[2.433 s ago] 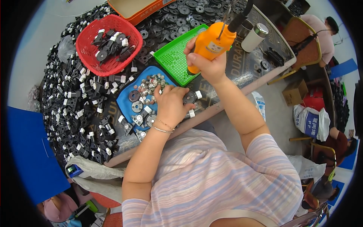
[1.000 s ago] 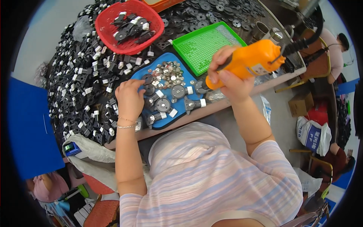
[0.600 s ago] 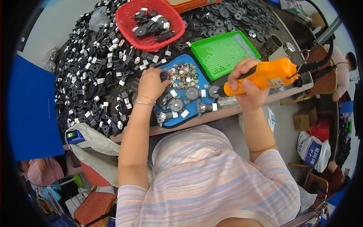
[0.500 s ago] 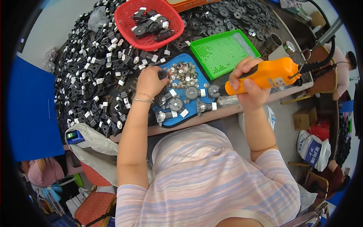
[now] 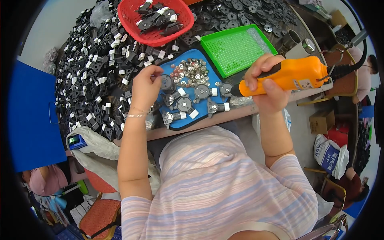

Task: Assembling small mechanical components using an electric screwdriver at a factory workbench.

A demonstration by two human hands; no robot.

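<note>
My right hand (image 5: pixel 269 82) is wrapped round an orange electric screwdriver (image 5: pixel 298 75) with a black nose. That nose points left, close beside a dark caster wheel (image 5: pixel 226 89) at the blue mat's right edge. My left hand (image 5: pixel 145 89) is closed, its thumb and fingertips at a dark round caster wheel (image 5: pixel 167 83) by the mat's left edge; the fingers partly hide the contact. On the blue mat (image 5: pixel 188 123) lie several casters (image 5: pixel 185 105) with grey wheels and white tabs. Above them sits a pile of small silver and coppery round metal parts (image 5: pixel 194 72).
A big heap of black parts with white tabs (image 5: pixel 98 66) covers the table's left. Behind the mat stand a red basket (image 5: pixel 154 40) of similar parts and a green perforated tray (image 5: pixel 236 50). Black discs (image 5: pixel 240 12) spread across the back. Metal cups (image 5: pixel 290 39) stand right.
My left hand has drawn left, and the dark wheel at its fingertips now shows more. The right hand and screwdriver have shifted slightly right. The view has tilted a little.
</note>
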